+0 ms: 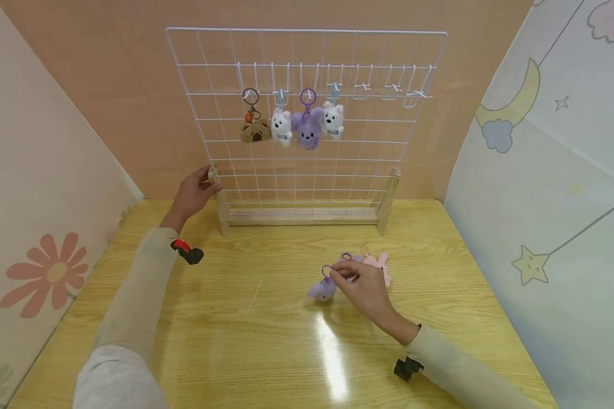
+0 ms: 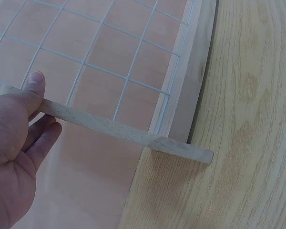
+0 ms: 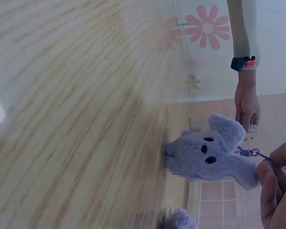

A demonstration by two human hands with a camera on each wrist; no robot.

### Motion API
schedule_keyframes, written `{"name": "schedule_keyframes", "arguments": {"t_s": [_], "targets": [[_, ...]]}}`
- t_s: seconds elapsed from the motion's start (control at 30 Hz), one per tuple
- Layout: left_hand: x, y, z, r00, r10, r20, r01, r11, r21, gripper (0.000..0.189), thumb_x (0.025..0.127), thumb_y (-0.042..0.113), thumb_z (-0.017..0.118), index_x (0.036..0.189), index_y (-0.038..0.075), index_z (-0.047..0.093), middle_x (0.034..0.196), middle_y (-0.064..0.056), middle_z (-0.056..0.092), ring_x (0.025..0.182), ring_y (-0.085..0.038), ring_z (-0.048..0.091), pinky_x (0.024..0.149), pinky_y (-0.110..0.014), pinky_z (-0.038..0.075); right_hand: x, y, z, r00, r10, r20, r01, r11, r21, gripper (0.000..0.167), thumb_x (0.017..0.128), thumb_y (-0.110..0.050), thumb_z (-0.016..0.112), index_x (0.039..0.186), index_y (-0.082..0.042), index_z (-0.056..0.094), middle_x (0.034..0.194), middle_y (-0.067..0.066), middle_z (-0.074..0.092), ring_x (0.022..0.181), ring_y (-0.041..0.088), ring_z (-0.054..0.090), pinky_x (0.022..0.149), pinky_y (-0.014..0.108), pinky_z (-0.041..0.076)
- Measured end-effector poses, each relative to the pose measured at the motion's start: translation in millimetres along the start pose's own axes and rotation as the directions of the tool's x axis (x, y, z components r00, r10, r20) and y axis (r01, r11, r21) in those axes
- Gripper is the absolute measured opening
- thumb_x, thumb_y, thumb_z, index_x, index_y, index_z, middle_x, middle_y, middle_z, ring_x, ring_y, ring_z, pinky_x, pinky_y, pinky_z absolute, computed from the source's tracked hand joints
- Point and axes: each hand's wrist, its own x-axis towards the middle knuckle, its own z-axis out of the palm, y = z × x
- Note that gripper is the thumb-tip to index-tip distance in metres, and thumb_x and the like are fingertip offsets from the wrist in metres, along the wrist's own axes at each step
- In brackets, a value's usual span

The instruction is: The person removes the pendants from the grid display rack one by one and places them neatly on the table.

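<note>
Pinched between the thumb and fingertips of the right hand (image 1: 365, 287) is the purple ring (image 1: 323, 268) of a purple plush charm (image 1: 321, 291), which sits low at the front of the rack, just over or touching the table (image 1: 220, 318); I cannot tell which. The left hand (image 1: 191, 193) grips the wooden upright (image 1: 223, 204) at the rack's left end, thumb on one side and fingers on the other, which probably steadies it.

The step in hand looks like picking up a charm by its ring for hanging. The next move seems to call for raising it with the ring kept free of the fingertips, so that the loop can slip over a hook end, and for a firm left hold against any rocking.

As for what holds what, the white wire rack (image 1: 307, 29) carries the charms: from the left, a brown one (image 1: 256, 132), a white one (image 1: 282, 128), a purple one (image 1: 308, 130) and another white one (image 1: 332, 120). Three more white hooks (image 1: 363, 87) follow at the right end. On the table, partly behind the right hand, lie a second purple charm (image 1: 357, 259) and a pink charm (image 1: 382, 263)
</note>
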Motion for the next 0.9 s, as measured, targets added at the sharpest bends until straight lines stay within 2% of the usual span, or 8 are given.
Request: {"name": "schedule_keyframes", "arguments": {"t_s": [0.27, 0.47, 0.63, 0.8, 0.9], "targets": [[0.8, -1.5, 0.9, 1.000, 0.009, -0.003, -0.009, 1.000, 0.000, 0.063, 0.105, 0.014, 0.059, 0.160, 0.001, 0.030, 0.157, -0.025, 0.041, 0.140, -0.045, 0.045, 0.110, -0.056, 0.045, 12.9, 10.8, 3.9, 1.000, -0.002, 0.026, 0.004, 0.998, -0.055, 0.007, 0.093, -0.016, 0.078, 0.098, -0.012, 0.080, 0.081, -0.007, 0.076, 0.070, 0.005, 0.070, 0.061, 0.023, 0.059], [1.4, -2.5, 0.4, 1.000, 0.006, -0.003, -0.006, 1.000, -0.010, 0.066, 0.105, 0.018, 0.060, 0.161, 0.002, 0.028, 0.157, -0.025, 0.041, 0.141, -0.044, 0.045, 0.110, -0.055, 0.045, 23.8, 15.9, 7.3, 0.998, 0.034, 0.059, -0.030, 0.998, -0.053, 0.010, 0.095, -0.020, 0.076, 0.101, -0.013, 0.080, 0.084, -0.007, 0.076, 0.073, 0.006, 0.070, 0.064, 0.023, 0.060], [1.6, -2.8, 0.5, 1.000, 0.005, -0.004, -0.005, 1.000, -0.021, 0.064, 0.105, 0.014, 0.060, 0.160, 0.000, 0.029, 0.156, -0.025, 0.042, 0.141, -0.044, 0.045, 0.111, -0.054, 0.044, 33.7, 20.6, 11.6, 0.996, 0.041, 0.077, -0.036, 0.998, -0.054, 0.009, 0.095, -0.018, 0.076, 0.100, -0.011, 0.079, 0.083, -0.004, 0.077, 0.074, 0.009, 0.072, 0.061, 0.023, 0.059], [1.2, -4.6, 0.3, 1.000, 0.003, -0.005, -0.003, 1.000, -0.022, 0.065, 0.105, 0.017, 0.060, 0.160, 0.001, 0.029, 0.156, -0.024, 0.042, 0.140, -0.043, 0.046, 0.110, -0.054, 0.045, 43.2, 25.0, 14.9, 0.994, 0.051, 0.094, -0.044, 0.996, -0.076, 0.008, 0.095, -0.016, 0.075, 0.099, -0.010, 0.079, 0.083, -0.003, 0.076, 0.075, 0.013, 0.072, 0.053, 0.023, 0.056], [1.2, -4.9, 0.1, 1.000, 0.006, -0.002, -0.006, 1.000, -0.024, 0.065, 0.105, 0.017, 0.060, 0.160, 0.001, 0.029, 0.156, -0.024, 0.043, 0.140, -0.043, 0.047, 0.109, -0.054, 0.047, 46.8, 29.0, 16.0, 0.992, 0.071, 0.105, -0.061, 0.994, -0.094, 0.008, 0.095, -0.017, 0.075, 0.099, -0.011, 0.079, 0.083, -0.003, 0.076, 0.076, 0.014, 0.072, 0.053, 0.023, 0.056]]}}
